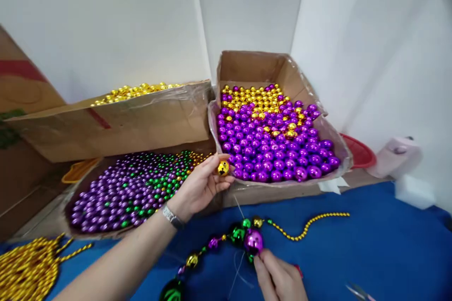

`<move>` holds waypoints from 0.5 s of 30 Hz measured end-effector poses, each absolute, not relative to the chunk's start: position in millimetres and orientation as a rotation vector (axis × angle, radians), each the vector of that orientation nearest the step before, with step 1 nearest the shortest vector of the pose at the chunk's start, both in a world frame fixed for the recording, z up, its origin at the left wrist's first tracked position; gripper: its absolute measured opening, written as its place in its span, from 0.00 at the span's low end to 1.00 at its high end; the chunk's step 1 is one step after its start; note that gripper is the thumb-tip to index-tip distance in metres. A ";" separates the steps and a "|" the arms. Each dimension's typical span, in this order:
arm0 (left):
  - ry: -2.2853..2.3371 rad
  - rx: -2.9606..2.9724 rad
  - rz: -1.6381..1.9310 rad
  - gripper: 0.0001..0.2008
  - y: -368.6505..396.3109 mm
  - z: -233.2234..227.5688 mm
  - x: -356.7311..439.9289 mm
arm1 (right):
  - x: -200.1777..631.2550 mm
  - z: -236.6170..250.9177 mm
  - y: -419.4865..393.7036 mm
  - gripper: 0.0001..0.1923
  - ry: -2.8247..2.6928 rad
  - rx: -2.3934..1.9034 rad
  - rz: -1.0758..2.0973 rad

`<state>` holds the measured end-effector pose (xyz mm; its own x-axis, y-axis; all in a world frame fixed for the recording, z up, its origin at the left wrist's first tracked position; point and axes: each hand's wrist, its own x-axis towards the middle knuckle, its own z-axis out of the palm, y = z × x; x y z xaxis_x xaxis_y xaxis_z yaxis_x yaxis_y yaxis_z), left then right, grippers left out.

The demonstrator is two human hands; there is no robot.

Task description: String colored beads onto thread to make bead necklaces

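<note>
Left hand (197, 188) raised, fingertips pinching gold ball (223, 168), just in front of box of purple balls (282, 183). Right hand (278, 280) low, below left grip, fingers clamped on bead string (226, 240) beside big purple ball (253, 241). String lies on blue cloth (370, 249). Gold bead chain (310, 223) trails off right of that grip. Tray of purple and green balls (102, 162) left of raised hand.

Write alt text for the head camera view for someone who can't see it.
A left hand holds a gold bead by a box of purple and gold beads, while the right hand pinches a purple bead on a partly strung strand over a blue table. Another box of purple and green beads sits left.
</note>
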<state>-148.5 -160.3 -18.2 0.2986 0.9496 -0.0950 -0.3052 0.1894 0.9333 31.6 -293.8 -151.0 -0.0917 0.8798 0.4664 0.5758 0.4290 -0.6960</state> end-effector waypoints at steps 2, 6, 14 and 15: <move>0.835 0.786 1.114 0.12 -187.7 -30.3 -158.0 | 29.1 -145.1 -300.8 0.14 -1.857 -1.219 0.535; 0.839 0.672 1.248 0.10 -222.9 -46.0 -169.0 | 22.1 -144.5 -312.9 0.12 -1.940 -1.191 0.664; 0.867 0.500 1.336 0.12 -252.3 -57.2 -179.9 | 9.6 -149.0 -324.2 0.12 -2.107 -1.141 0.626; 0.863 0.461 1.355 0.12 -253.8 -58.9 -180.6 | 7.9 -148.3 -324.9 0.13 -2.137 -1.146 0.615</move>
<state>-180.6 -253.8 -58.9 -0.0165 0.9635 -0.2673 -0.6497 0.1929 0.7353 7.9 -324.9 -148.3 -0.4241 0.8520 0.3071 0.5586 0.5130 -0.6518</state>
